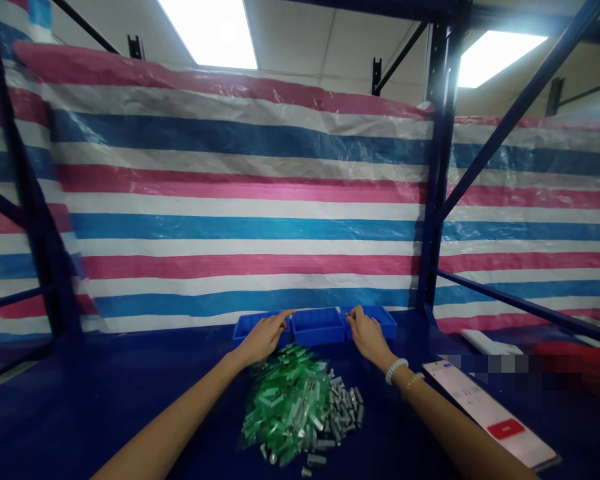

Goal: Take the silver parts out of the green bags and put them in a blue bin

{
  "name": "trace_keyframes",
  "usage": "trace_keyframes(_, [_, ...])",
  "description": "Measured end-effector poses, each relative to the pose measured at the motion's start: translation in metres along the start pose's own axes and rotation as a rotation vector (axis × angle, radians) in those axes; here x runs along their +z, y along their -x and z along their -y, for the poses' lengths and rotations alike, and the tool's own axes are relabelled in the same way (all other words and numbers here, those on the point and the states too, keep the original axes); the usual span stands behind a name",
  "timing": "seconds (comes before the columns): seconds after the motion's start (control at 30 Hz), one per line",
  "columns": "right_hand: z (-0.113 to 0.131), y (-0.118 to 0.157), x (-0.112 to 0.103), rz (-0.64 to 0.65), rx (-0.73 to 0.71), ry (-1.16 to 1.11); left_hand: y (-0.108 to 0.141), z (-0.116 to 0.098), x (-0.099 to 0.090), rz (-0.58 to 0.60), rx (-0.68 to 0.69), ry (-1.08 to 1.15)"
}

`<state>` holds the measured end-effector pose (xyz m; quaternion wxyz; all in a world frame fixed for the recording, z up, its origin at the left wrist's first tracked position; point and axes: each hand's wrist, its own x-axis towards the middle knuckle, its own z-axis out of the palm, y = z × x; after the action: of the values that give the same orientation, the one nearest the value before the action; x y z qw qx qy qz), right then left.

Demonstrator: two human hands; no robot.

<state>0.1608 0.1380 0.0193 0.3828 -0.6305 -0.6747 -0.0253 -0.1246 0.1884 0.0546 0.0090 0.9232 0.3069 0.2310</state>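
Left fingers [280,319] on left blue bin [246,327]; right fingers [355,316], right bin [381,320].

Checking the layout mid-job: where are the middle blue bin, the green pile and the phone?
Middle blue bin [319,331]: head view, front wall.
Green pile [280,407]: head view, middle of the pile.
Phone [480,407]: head view, lit screen.

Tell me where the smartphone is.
In the head view, the smartphone lies at right on the blue surface, beside the right forearm and the pile of green and grey parts.
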Motion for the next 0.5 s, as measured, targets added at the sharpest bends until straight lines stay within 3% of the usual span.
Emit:
trace_keyframes(0.27, [-0.014, 0.001, 0.003, -0.014, -0.062, -0.144, 0.004, 0.008, -0.002, -0.045, -0.004, 0.164])
trace_keyframes(0.5, [-0.005, 0.004, 0.004, -0.023, -0.102, -0.287, 0.013, 0.004, -0.008, -0.08, -0.05, 0.175])
